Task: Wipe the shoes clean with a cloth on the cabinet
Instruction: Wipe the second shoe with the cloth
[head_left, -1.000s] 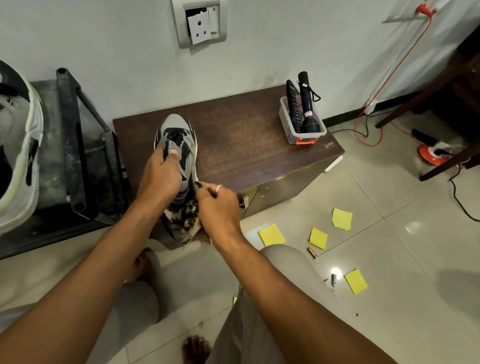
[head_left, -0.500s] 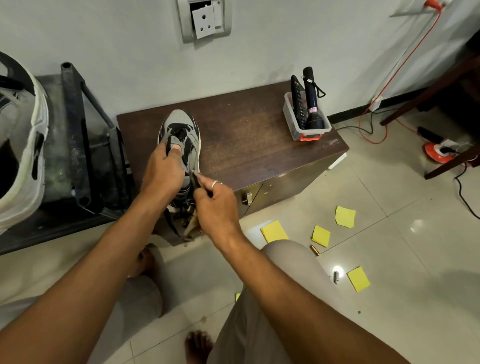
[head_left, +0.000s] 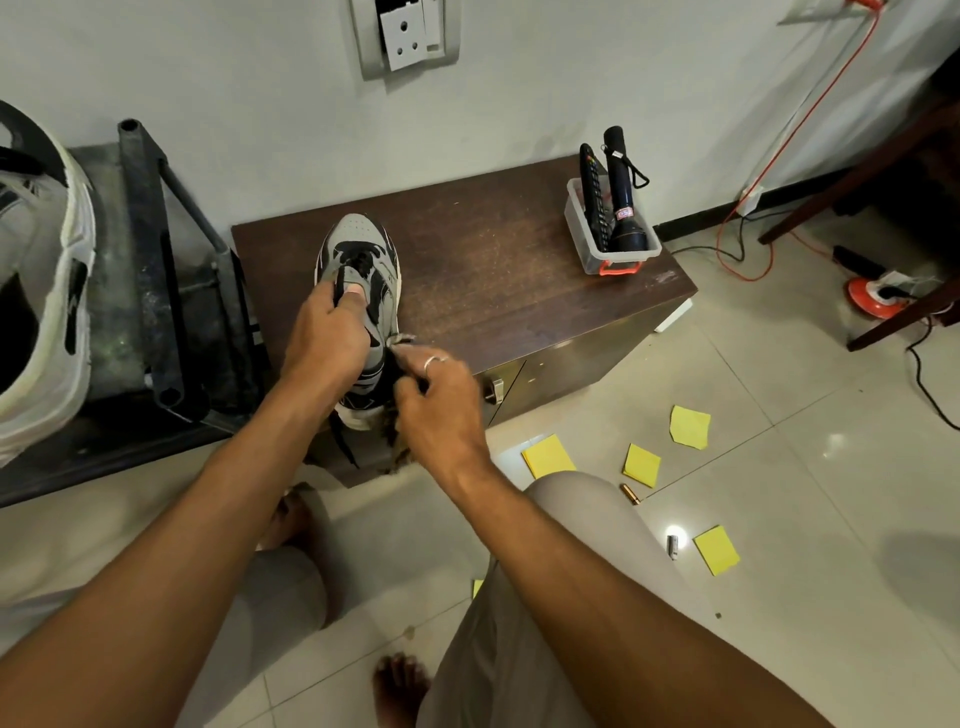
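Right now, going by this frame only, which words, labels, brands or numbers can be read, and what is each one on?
None can be read.
Torch: pink label near the head, print too blurred.
Remote: button marks too small.
Shoe: no brand or number shows.

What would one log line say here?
left hand: grips shoe | right hand: holds cloth at shoe's side | shoe: on cabinet

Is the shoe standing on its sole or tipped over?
Upright on its sole: the shoe shows laces up on the cabinet, left hand gripping its tongue.
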